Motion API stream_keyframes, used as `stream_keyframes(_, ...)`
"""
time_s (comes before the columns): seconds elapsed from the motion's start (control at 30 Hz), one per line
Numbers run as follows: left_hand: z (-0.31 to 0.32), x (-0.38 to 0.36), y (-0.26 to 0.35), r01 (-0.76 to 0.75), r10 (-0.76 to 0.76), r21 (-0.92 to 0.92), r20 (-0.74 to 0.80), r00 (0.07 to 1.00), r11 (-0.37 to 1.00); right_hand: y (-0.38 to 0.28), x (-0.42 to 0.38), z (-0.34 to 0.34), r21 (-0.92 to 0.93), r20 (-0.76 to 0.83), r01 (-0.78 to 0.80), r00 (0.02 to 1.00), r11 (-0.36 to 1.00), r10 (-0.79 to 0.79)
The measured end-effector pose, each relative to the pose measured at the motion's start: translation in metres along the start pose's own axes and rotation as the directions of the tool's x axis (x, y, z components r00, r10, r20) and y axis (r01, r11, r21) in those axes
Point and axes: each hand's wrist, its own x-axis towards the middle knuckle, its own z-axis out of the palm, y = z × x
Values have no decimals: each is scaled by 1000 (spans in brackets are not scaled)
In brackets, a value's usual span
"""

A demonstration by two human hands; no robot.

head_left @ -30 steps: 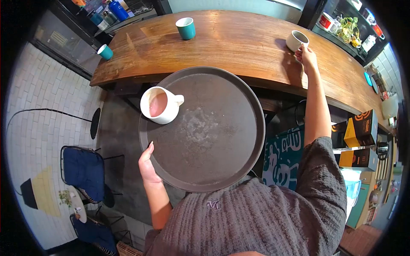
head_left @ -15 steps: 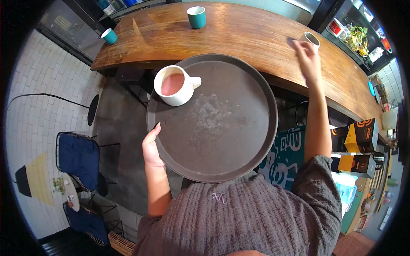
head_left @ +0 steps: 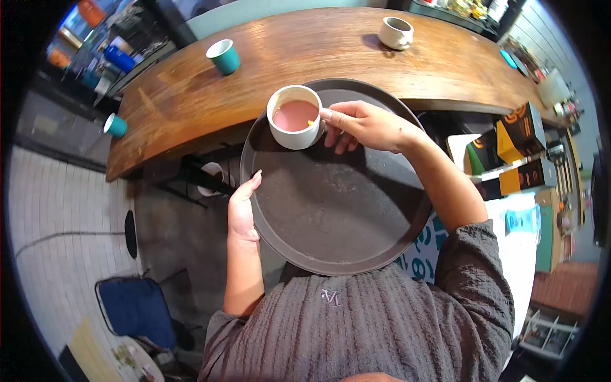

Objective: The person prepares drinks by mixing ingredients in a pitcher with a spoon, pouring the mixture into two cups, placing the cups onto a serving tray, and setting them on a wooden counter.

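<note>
A round dark tray (head_left: pixel 337 204) is held at its left rim by my left hand (head_left: pixel 242 207), thumb over the edge and the other fingers hidden beneath. On the tray's upper left stands a white mug (head_left: pixel 298 137) with pink liquid inside. My right hand (head_left: pixel 369 127) reaches over the tray and pinches the mug's handle between thumb and fingers. Beyond the tray, a beige cup (head_left: pixel 396 35) and a teal cup (head_left: pixel 224 57) stand on the wooden table, and a second teal cup (head_left: pixel 115 125) is at its left end.
The curved wooden table (head_left: pixel 305 54) runs across the front, beyond the tray. Orange and black boxes (head_left: pixel 519 137) stand at the right, near a white surface (head_left: pixel 509 254). A blue chair (head_left: pixel 135 312) is at the lower left.
My right hand has moved from beside the beige cup to the white mug's handle. The view has turned to the right, while my left hand still holds the tray.
</note>
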Motion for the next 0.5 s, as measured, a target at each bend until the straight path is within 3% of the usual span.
stream_keyframes(0.07,4,15,3,88,-87,-7,77,993,996,16,-5,-1,237,-49,103,994,966,-94)
stream_keyframes(0.1,9,22,5,116,-116,6,92,989,993,19,-11,-2,276,-119,114,989,954,-84)
stream_keyframes(0.17,23,32,11,241,-235,10,262,936,971,23,-28,-9,350,-208,118,977,929,-45)
stream_keyframes(0.23,30,44,13,273,-273,38,270,923,961,21,-51,-22,419,-339,171,940,892,-21)
stream_keyframes(0.37,36,63,14,295,-307,89,222,925,951,23,-95,-58,359,-674,249,736,900,65)
stream_keyframes(0.5,41,75,21,246,-265,121,178,948,962,49,-118,-118,288,-842,203,520,936,146)
